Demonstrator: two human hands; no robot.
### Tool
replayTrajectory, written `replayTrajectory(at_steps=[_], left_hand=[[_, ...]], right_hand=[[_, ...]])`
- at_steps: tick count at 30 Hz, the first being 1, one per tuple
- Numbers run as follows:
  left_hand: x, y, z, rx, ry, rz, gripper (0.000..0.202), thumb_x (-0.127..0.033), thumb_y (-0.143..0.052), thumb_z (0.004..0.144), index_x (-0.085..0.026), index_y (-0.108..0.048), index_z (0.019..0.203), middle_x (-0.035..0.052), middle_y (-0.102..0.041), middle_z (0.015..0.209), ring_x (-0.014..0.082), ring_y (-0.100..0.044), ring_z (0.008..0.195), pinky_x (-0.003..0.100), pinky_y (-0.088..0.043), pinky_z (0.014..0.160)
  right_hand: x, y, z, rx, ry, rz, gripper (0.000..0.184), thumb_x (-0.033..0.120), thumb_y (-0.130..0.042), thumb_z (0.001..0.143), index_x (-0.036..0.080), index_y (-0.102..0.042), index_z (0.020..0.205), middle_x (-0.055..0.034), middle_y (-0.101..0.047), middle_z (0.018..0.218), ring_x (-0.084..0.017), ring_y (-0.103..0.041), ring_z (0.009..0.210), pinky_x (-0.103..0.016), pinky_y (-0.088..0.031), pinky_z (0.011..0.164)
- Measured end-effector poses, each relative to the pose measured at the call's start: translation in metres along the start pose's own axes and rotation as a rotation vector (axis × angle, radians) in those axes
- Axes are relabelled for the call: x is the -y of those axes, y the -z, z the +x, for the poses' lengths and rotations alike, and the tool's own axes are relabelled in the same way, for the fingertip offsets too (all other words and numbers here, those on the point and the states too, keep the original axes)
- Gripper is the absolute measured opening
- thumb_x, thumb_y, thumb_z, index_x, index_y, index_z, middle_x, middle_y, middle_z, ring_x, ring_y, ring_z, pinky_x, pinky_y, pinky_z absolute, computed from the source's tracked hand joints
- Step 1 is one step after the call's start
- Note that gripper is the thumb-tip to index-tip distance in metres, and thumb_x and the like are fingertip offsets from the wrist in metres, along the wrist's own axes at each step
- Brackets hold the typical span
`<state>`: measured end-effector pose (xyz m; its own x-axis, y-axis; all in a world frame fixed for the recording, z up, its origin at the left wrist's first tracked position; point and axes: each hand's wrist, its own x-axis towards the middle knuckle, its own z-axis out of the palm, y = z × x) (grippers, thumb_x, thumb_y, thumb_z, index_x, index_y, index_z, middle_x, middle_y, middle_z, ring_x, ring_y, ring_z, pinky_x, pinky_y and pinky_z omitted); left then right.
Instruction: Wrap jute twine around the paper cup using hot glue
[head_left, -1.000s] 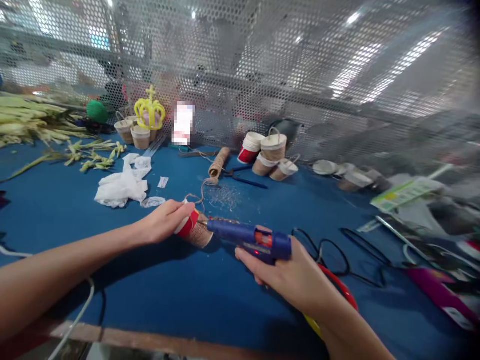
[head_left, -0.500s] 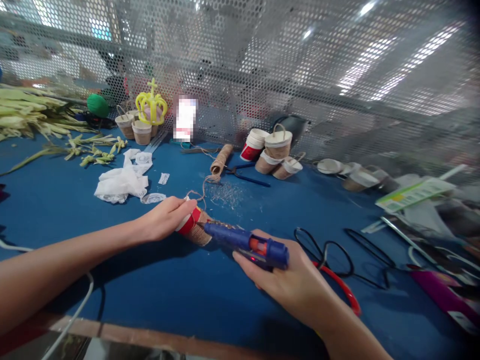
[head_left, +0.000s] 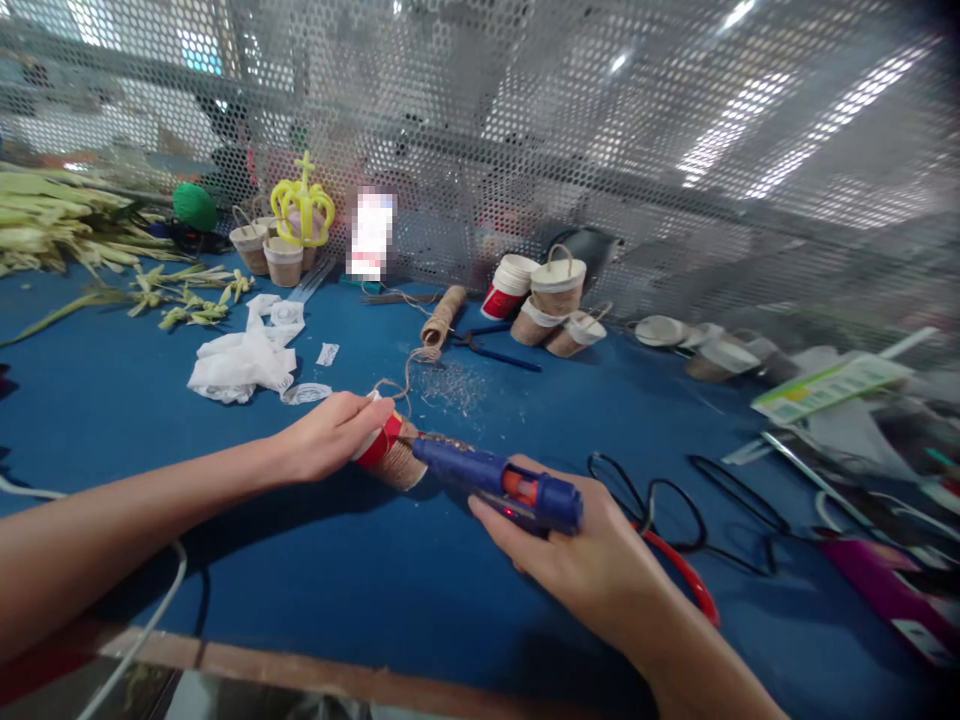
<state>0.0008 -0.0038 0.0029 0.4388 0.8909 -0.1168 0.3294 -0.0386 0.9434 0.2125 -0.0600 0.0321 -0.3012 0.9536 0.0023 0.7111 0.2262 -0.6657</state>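
My left hand (head_left: 330, 437) is closed around a red and white paper cup (head_left: 373, 447), which lies tilted just above the blue table. Twine covers the lower part of the cup in tight rows. In my right hand (head_left: 570, 560) is a blue hot glue gun (head_left: 480, 475), its fingers wrapped round the handle. The gun's nozzle points left and meets or nearly meets the cup where twine and red paper border; exact contact is hard to see. A loose strand runs from the cup up to a roll of twine (head_left: 444, 318).
Pliers (head_left: 495, 350) lie beside the twine roll. Small twine-wrapped buckets (head_left: 556, 285) stand at the back against a perforated metal screen (head_left: 465, 120). Crumpled white lace (head_left: 244, 365) lies left, a black cable (head_left: 660, 510) and red-handled tool (head_left: 686, 580) right. Dried husks (head_left: 60, 220) fill the far left.
The glue gun and my right hand have shifted very slightly to the right. My left hand keeps its hold on the cup, almost unmoved.
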Motion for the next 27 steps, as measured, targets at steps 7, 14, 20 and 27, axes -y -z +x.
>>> replayTrajectory(at_steps=[7,14,20,27], left_hand=[[0.0020,0.0010,-0.0012,0.018,-0.030,0.060,0.057,-0.049,-0.027,0.084,-0.007,-0.065,0.079,0.0039,-0.062,0.065,0.0131,-0.050,0.056,0.022,-0.039,0.054],[0.0001,0.0016,-0.0034,0.037,-0.071,0.119,0.055,-0.046,-0.024,0.085,-0.008,-0.062,0.071,0.0016,-0.054,0.059,0.0103,-0.043,0.052,0.021,-0.034,0.050],[-0.0003,0.0017,-0.0037,0.062,-0.113,0.116,0.053,-0.042,-0.023,0.086,-0.009,-0.063,0.078,0.0026,-0.058,0.065,0.0108,-0.045,0.055,0.020,-0.035,0.051],[0.0028,0.0025,-0.0041,0.041,-0.103,0.182,0.055,-0.043,-0.024,0.086,-0.006,-0.063,0.075,0.0019,-0.053,0.058,0.0098,-0.041,0.051,0.020,-0.033,0.049]], right_hand=[[-0.0018,-0.0007,-0.0012,-0.010,-0.038,0.032,0.018,0.030,-0.054,0.075,0.019,-0.047,0.064,0.0070,-0.044,0.045,-0.007,-0.043,0.039,-0.020,-0.036,0.041],[0.0000,0.0004,-0.0010,-0.001,-0.063,0.022,0.018,0.030,-0.054,0.075,0.019,-0.047,0.063,0.0070,-0.044,0.044,-0.007,-0.042,0.037,-0.019,-0.036,0.038],[-0.0001,0.0009,-0.0006,0.014,-0.070,0.057,0.016,0.030,-0.055,0.074,0.019,-0.049,0.065,0.0059,-0.047,0.047,-0.008,-0.045,0.038,-0.020,-0.038,0.038],[-0.0013,0.0028,0.0017,0.019,-0.090,0.048,0.017,0.032,-0.055,0.074,0.018,-0.051,0.065,0.0057,-0.048,0.045,-0.008,-0.046,0.037,-0.020,-0.038,0.038]])
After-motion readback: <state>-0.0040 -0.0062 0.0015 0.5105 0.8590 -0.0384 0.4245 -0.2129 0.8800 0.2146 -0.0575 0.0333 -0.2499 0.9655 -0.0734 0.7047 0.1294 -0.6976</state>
